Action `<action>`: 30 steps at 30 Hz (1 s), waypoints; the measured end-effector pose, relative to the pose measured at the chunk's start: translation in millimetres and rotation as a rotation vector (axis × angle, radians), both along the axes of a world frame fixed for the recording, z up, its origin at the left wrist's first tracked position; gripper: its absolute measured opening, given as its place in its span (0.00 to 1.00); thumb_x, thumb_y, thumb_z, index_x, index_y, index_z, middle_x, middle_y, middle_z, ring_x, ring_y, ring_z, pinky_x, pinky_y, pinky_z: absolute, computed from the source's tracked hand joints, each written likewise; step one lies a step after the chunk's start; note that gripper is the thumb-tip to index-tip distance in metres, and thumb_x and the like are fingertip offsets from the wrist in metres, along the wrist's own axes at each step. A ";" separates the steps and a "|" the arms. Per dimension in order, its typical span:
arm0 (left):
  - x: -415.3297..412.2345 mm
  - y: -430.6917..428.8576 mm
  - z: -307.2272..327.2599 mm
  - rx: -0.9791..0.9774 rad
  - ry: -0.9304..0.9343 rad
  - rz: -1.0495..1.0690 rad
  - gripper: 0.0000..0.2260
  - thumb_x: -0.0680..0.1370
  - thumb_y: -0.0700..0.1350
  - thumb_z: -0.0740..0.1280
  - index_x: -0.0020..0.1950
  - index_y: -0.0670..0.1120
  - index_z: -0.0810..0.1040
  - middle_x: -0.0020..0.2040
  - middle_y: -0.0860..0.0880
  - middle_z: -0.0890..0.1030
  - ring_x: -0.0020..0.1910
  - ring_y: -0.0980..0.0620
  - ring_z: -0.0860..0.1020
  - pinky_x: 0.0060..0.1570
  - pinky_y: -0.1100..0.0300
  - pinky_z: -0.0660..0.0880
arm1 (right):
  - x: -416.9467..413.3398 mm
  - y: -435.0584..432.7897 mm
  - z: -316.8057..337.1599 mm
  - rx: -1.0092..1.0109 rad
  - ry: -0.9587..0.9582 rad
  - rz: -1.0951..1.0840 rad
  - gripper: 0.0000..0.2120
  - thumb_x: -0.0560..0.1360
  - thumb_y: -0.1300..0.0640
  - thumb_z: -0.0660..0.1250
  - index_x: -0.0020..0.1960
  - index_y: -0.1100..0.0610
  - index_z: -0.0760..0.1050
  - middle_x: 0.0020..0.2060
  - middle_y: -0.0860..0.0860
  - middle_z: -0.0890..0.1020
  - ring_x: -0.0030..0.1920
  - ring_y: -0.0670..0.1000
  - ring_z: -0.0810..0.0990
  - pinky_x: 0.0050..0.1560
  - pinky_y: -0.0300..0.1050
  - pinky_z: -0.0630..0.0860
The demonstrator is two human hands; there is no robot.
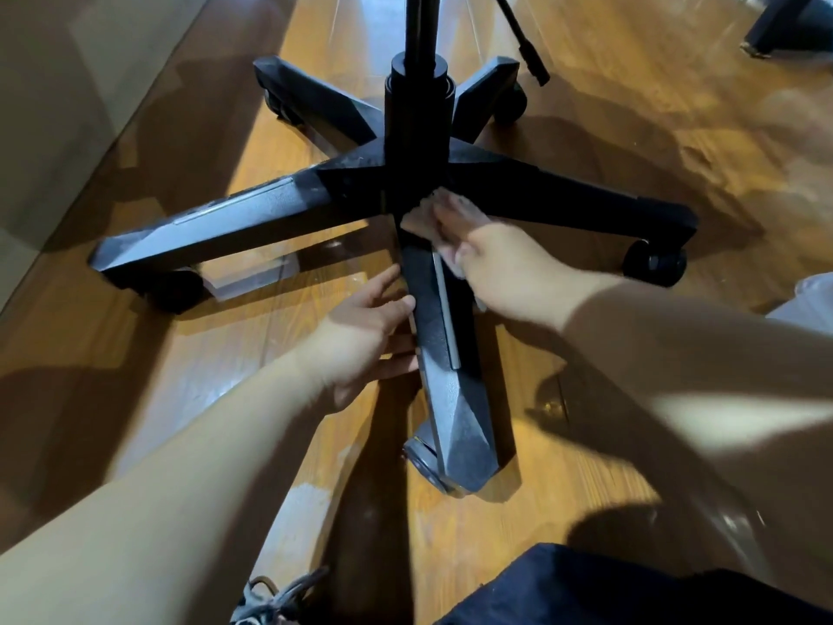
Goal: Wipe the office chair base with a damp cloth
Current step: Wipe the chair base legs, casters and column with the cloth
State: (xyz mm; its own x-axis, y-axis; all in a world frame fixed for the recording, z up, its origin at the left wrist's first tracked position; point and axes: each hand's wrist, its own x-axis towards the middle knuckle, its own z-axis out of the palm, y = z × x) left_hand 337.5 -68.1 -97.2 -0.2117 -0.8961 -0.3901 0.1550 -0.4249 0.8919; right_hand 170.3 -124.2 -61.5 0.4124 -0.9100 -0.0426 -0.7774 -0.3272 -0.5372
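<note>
Wood floor (586, 151), glossy, pale wall (54, 106) at left. Standing on it mid-frame: black 5-leg chair base (360, 182) w/ casters, gas column (417, 106) rising from hub. Pale cloth (419, 216) pressed on hub end of near leg (432, 318), under right grip (505, 268). Fingers over cloth but motion-blurred, so can't tell if flat or curled round it. Left grip (360, 340) spread apart, fingers straight, touching left side of same leg, holding nothing. Caster (653, 263) at right leg tip, lever (527, 51) hanging beside column. Shoe (270, 597) and dark garment (608, 588) at bottom edge.
</note>
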 end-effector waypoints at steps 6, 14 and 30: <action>-0.4 -3.5 -1.3 0.114 0.063 0.021 0.08 0.82 0.43 0.60 0.54 0.47 0.79 0.37 0.52 0.83 0.34 0.56 0.82 0.34 0.61 0.77 | -6.1 7.6 -8.8 -0.004 -0.033 -0.019 0.24 0.80 0.69 0.53 0.75 0.57 0.62 0.76 0.52 0.61 0.77 0.51 0.56 0.73 0.36 0.50; -2.8 3.0 -1.7 0.151 0.126 0.043 0.15 0.81 0.45 0.61 0.68 0.50 0.74 0.49 0.50 0.82 0.43 0.54 0.78 0.39 0.62 0.76 | -11.6 56.1 -11.2 0.163 -0.171 0.070 0.25 0.81 0.69 0.51 0.77 0.61 0.53 0.77 0.50 0.51 0.73 0.39 0.47 0.58 0.14 0.49; 5.3 0.1 8.0 0.139 0.083 0.134 0.20 0.83 0.42 0.56 0.75 0.55 0.65 0.59 0.46 0.78 0.49 0.47 0.79 0.31 0.57 0.79 | 4.3 76.5 4.9 0.230 0.091 0.100 0.30 0.82 0.64 0.54 0.79 0.48 0.48 0.78 0.43 0.45 0.63 0.38 0.68 0.62 0.23 0.57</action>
